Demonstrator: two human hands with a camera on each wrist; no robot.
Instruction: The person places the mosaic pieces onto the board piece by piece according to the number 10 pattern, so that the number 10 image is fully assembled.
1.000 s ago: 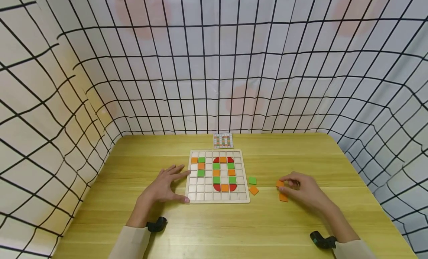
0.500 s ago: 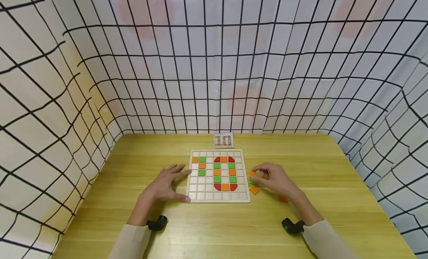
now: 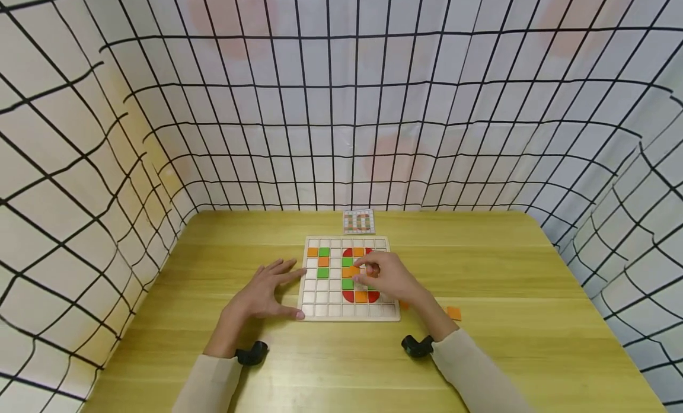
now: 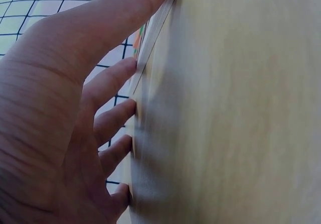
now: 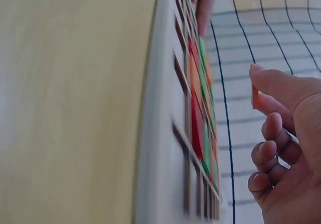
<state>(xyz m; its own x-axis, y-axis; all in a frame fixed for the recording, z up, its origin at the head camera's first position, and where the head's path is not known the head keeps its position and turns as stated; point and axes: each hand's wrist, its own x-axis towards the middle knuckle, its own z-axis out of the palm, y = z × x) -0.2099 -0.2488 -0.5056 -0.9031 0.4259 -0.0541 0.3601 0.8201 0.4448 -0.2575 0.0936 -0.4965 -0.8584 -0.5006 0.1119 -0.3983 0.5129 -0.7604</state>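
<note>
A pale square grid board (image 3: 322,311) lies on the table, with green and orange square tiles at its left and a ring of red, green and orange pieces right of its middle. My left hand (image 3: 262,294) lies with fingers spread, thumb and fingertip touching the board's left edge. Over the ring, my right hand (image 3: 392,277) pinches an orange square tile (image 5: 255,97) between thumb and index finger. In the right wrist view the tile is held clear above the board, its other fingers curled loosely. That hand hides part of the ring's right side.
A small printed pattern card (image 3: 359,221) lies behind the board. One orange tile (image 3: 453,313) rests on the wooden table (image 3: 331,371) to the right. Another orange tile (image 3: 404,305) peeks out beside the right forearm. Black-gridded white sheeting (image 3: 341,105) encloses the back and sides.
My right hand has picked up an orange tile at the right and carried it left, past the loose tiles, to over the board. The left hand stays at the board's edge.
</note>
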